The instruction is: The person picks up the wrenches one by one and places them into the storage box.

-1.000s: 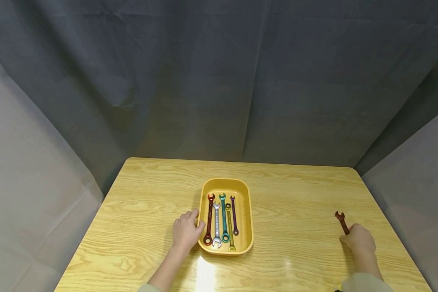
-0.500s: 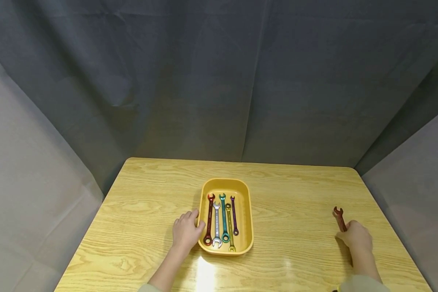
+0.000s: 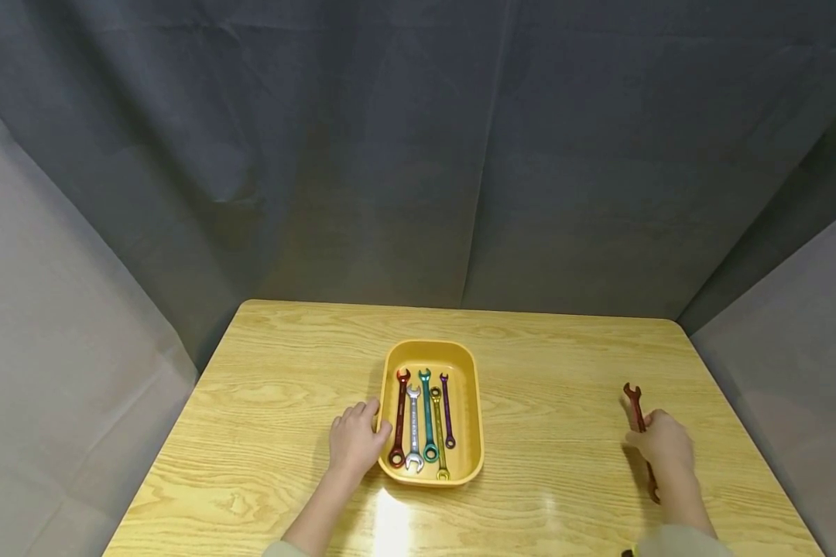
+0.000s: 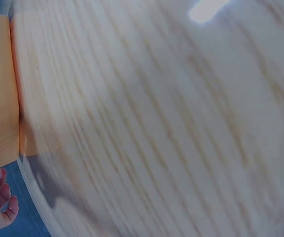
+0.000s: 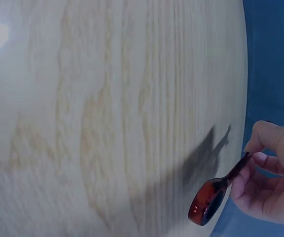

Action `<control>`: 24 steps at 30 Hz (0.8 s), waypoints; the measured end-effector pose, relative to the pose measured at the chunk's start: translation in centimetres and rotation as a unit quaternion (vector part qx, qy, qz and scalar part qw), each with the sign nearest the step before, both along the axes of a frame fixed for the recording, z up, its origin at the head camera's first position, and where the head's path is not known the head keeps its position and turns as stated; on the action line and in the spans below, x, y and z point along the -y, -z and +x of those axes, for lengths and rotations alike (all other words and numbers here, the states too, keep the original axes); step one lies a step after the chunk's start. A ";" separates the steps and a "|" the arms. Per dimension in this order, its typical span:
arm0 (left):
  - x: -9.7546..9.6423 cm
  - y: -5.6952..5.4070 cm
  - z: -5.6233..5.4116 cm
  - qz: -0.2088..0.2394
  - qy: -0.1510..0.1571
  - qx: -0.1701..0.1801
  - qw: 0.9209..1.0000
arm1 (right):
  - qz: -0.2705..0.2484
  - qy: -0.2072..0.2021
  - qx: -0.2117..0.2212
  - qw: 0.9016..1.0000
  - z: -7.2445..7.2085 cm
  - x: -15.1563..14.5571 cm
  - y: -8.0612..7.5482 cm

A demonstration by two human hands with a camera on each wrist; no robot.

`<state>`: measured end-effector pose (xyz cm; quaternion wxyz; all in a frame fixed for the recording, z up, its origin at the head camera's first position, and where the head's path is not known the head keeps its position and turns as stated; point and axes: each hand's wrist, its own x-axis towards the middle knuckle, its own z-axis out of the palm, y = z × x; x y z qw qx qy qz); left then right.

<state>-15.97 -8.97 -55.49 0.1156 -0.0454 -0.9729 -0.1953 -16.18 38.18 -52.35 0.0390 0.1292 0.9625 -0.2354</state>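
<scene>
A dark red combination wrench (image 3: 634, 402) is held by my right hand (image 3: 662, 441), gripped about its middle, over the right part of the table. Its ring end (image 5: 208, 202) hangs out below the fingers in the right wrist view, and its shadow falls on the wood. My left hand (image 3: 354, 439) rests at the left wall of a yellow tray (image 3: 478, 433), thumb over the rim. Inside the tray lie a red wrench (image 3: 400, 418), a silver wrench (image 3: 414, 429), a teal wrench (image 3: 428, 418), a gold wrench (image 3: 440, 437) and a purple wrench (image 3: 447, 410), side by side.
The wooden table (image 3: 550, 371) has rounded far corners. A dark grey cloth (image 3: 362, 155) hangs behind it, with lighter cloth panels at the left (image 3: 56, 348) and right. A bright light reflection lies on the wood in front of the tray.
My right hand has moved left and slightly away from me with the dark red wrench, and its ring end has come into view below the hand. My left hand and the tray have stayed still.
</scene>
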 end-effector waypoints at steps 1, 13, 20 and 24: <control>0.0 0.0 0.0 0.000 0.000 0.001 1.000 | -0.001 0.000 -0.002 1.000 -0.1 0.2 -0.1; 0.0 -0.3 0.0 -0.015 0.000 -0.007 1.000 | -0.016 0.010 -0.023 1.000 -0.6 3.0 -0.4; 0.0 -0.2 0.0 -0.015 -0.001 -0.004 1.000 | -0.030 0.009 -0.007 0.999 -0.7 4.8 -1.1; 0.0 -0.1 0.0 -0.014 -0.001 0.001 1.000 | -0.033 0.004 -0.005 0.999 -0.8 5.6 -1.2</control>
